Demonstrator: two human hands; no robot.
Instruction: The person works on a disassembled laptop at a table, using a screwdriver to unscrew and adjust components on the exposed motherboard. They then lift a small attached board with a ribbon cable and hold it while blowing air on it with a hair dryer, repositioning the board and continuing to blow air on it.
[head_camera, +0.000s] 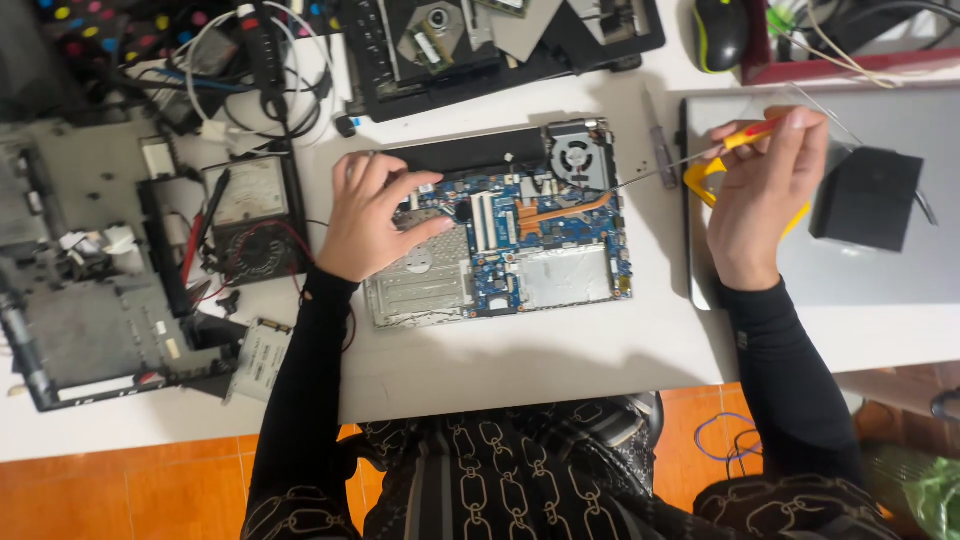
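An opened laptop base (500, 225) lies on the white table, its blue circuit board, copper heat pipe and round fan (578, 155) exposed. My left hand (372, 212) rests flat on the left part of the base, fingers spread, holding nothing. My right hand (762, 190) is closed around a screwdriver (700, 160) with a red and yellow handle. Its thin shaft slants down left, and the tip sits at the board's right edge beside the fan.
A closed silver laptop (880, 260) with a black box (865, 198) on it lies under my right hand. To the left are a stripped laptop shell (85, 300), an analog meter (248, 192), a drive (258, 358) and tangled cables (250, 70). Another opened chassis (480, 45) and a mouse (718, 32) sit behind.
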